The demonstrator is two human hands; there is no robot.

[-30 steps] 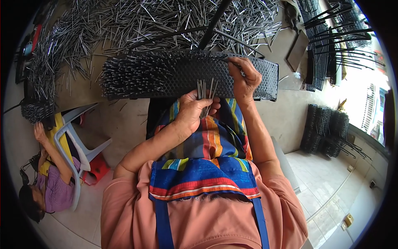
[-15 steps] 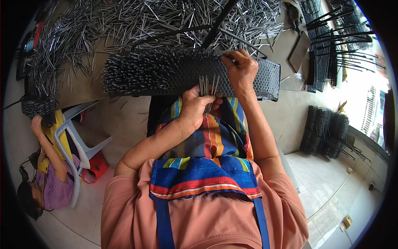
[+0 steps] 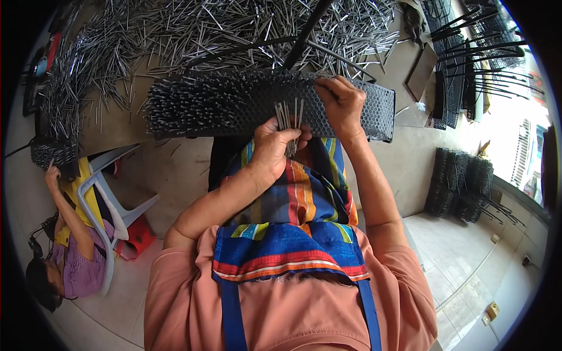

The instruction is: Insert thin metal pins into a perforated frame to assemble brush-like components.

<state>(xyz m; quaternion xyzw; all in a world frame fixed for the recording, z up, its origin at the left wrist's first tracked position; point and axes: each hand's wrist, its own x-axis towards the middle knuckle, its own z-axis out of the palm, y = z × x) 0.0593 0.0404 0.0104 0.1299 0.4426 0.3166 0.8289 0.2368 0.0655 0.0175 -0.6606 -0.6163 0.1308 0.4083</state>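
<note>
A long dark perforated panel (image 3: 379, 111) lies crosswise before me. Thin metal rods (image 3: 193, 102) stand packed in its left part, thinning toward the middle; bare holes show on the right. My left hand (image 3: 274, 147), just off the panel's near edge, is closed round a fanned bundle of thin metal rods (image 3: 285, 117) whose tips point away from me. Over the panel, right of the bundle, my right hand (image 3: 344, 106) is closed in a pinch near the far edge. Whatever its fingertips hold is too small to make out.
A large heap of loose metal rods (image 3: 246, 29) covers the surface beyond the panel, with a dark bar (image 3: 307, 35) across it. Dark mesh racks (image 3: 451, 181) stand at right. At left a co-worker (image 3: 82, 263) sits by a grey plastic chair (image 3: 111, 193), one hand at another rod-filled piece.
My right hand has come slightly nearer to me, its fingers still pinched. The bundle in my left hand has shifted a little left. The co-worker's hand has moved slightly.
</note>
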